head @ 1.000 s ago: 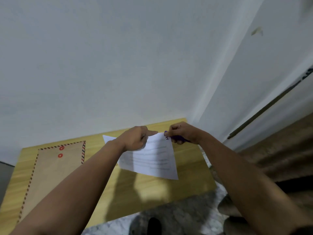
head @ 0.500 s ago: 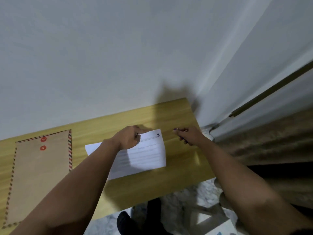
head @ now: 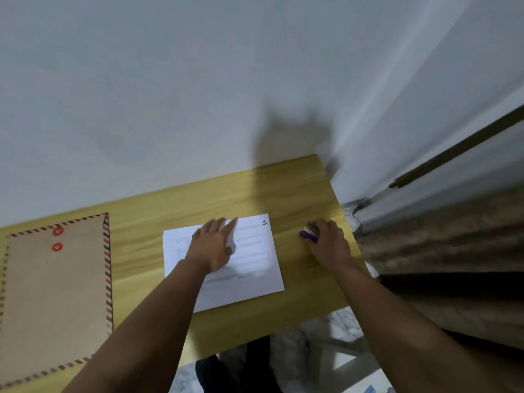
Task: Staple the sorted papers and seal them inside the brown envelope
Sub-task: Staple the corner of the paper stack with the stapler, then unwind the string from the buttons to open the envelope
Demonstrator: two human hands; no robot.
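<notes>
White printed paper sheets (head: pixel 249 259), numbered 1 at the top right corner, lie flat mid-table on the yellow wooden tabletop (head: pixel 283 188). Left hand (head: pixel 212 245) rests on them, fingers straight and spread, palm down. Right hand (head: pixel 329 245) sits just right of the sheets, fingers curled round a small purple stapler (head: pixel 309 234) on the table. Brown paper envelope with striped border and two red button clasps (head: pixel 54 293) lies flat at far left, well apart from the sheets.

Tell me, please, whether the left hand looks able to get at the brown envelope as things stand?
Probably yes: the left hand rests flat on the papers, holding nothing, with only bare table before the brown envelope.
</notes>
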